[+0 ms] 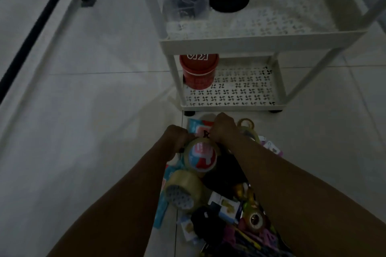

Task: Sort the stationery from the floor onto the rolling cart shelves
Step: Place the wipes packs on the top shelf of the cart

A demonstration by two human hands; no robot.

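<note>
1. below the cart, over the floor pile: tape roll, core facing the camera.
2. left hand and right hand both curl onto its cart-side rim.
3. cart shelves lie straight ahead; right hand slightly nearer.

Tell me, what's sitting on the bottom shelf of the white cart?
A red tub stands in the left corner of the bottom shelf. The shelf above covers its back part, so anything there is hidden.
</note>
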